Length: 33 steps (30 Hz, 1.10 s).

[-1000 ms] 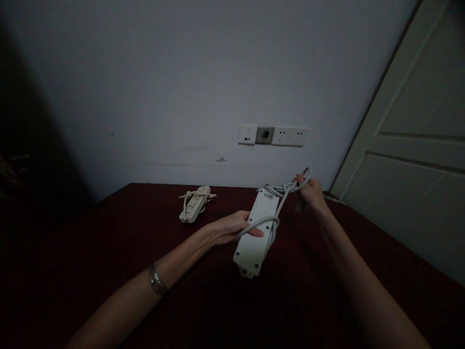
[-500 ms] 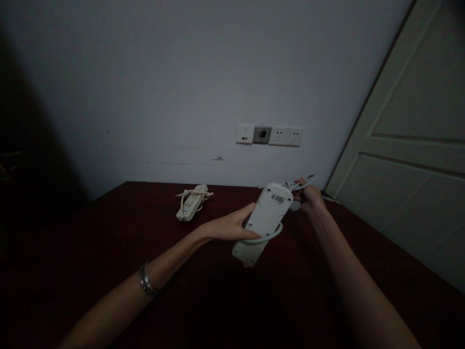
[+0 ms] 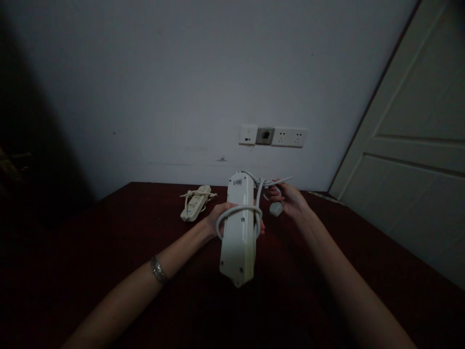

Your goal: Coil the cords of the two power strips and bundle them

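A white power strip [image 3: 236, 242] is raised above the dark red table, its screwed underside with a barcode label facing me. My left hand [image 3: 218, 218] is wrapped round its middle from the left and below, partly hidden by the strip. A loop of its white cord [image 3: 240, 209] passes around the body. To the right, my right hand [image 3: 290, 198] pinches the cord's bundled part, fingers closed. The white plug [image 3: 276, 209] hangs just below those fingers. Farther back on the left lies a second power strip [image 3: 197, 202], sockets up, its own cord wound around it.
The dark red tabletop [image 3: 163, 257] reaches back to a pale wall [image 3: 181, 87]. Wall sockets and a switch plate [image 3: 289, 137] sit low on that wall. A panelled door [image 3: 407, 160] stands at the right, beside the table's edge.
The held power strip has moved left and turned to stand nearly straight away from me. My right hand has come left with the cord, and the plug now hangs more plainly in sight.
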### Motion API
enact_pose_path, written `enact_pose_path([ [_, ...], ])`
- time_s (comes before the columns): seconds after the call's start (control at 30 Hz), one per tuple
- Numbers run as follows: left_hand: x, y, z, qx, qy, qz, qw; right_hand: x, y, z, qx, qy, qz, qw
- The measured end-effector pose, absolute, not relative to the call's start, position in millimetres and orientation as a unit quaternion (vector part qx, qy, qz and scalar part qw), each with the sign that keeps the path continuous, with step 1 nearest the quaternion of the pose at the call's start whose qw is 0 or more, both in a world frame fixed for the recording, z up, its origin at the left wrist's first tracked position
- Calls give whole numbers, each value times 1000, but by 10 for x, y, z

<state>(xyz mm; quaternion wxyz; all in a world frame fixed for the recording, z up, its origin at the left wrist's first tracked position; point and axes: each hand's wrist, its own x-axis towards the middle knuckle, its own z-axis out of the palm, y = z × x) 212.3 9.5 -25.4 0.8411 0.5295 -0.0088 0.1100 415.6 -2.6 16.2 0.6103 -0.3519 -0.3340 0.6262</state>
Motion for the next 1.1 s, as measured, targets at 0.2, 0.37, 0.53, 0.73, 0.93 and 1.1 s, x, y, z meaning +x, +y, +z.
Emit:
enact_pose_path([
  [0.2,2156,200,-342,459,-50,164,872,4234,94,5,-367,-345,584,637],
  [0.37,2173,248,-362,471,-31,191,861,4294,167,-96,-390,-327,538,671],
  [0.53,2143,261,-364,495,-30,206,844,4324,189,-156,-425,-313,488,695],
  [0.73,2128,83,-308,506,9,148,849,4221,229,-266,-478,-344,433,682],
  [0.93,2234,-50,-246,555,55,62,828,4306,432,-277,-562,-336,373,658],
  [1.1,2231,-8,-340,581,46,-6,813,4448,673,-190,-606,-311,323,657],
])
